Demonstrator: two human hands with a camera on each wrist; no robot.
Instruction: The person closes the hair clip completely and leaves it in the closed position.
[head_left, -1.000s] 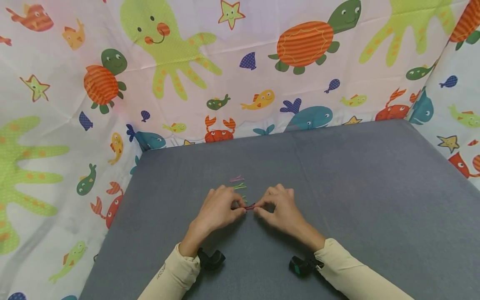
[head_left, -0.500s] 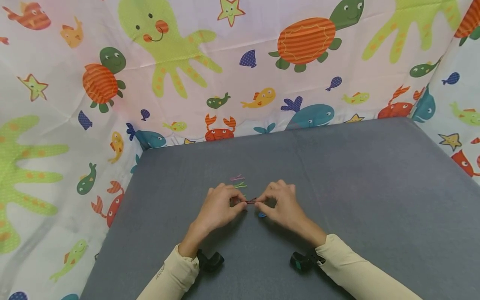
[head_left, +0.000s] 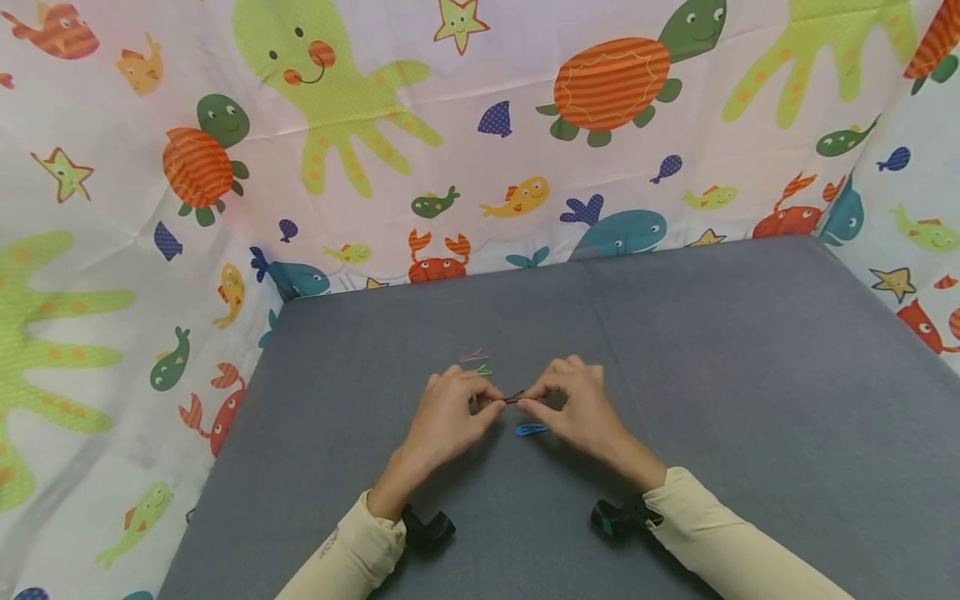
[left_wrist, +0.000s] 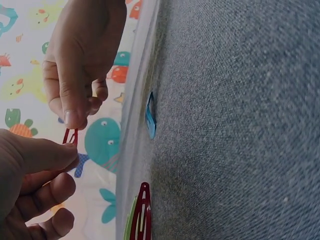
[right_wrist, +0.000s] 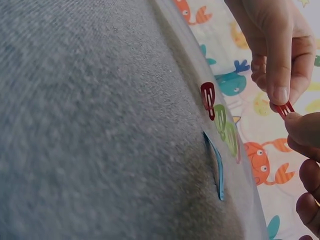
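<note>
Between my two hands, a red snap hair clip [head_left: 513,399] is held over the grey table [head_left: 712,375]. My left hand [head_left: 450,417] pinches one end between thumb and forefinger. The other end sits between the thumb and forefinger of my right hand [head_left: 573,417]. Fingertips cover much of the clip, though its slotted red middle shows in both wrist views. On the cloth just below my right hand lies a blue hair clip [head_left: 531,430]. A second, dark red clip [right_wrist: 208,100] rests on the table, hidden behind my left hand in the head view.
Beyond my left hand lie green hair clips [right_wrist: 220,120] and a pink one [head_left: 474,356], in a row with the dark red clip. A curtain [head_left: 360,233] printed with sea animals hangs along the table's back and sides. Each wrist wears a black camera [head_left: 427,529].
Both hands have moved slightly right and farther from me, still pinching the red clip. The blue clip has come into view below the right hand, while the nearer green clip is now covered.
</note>
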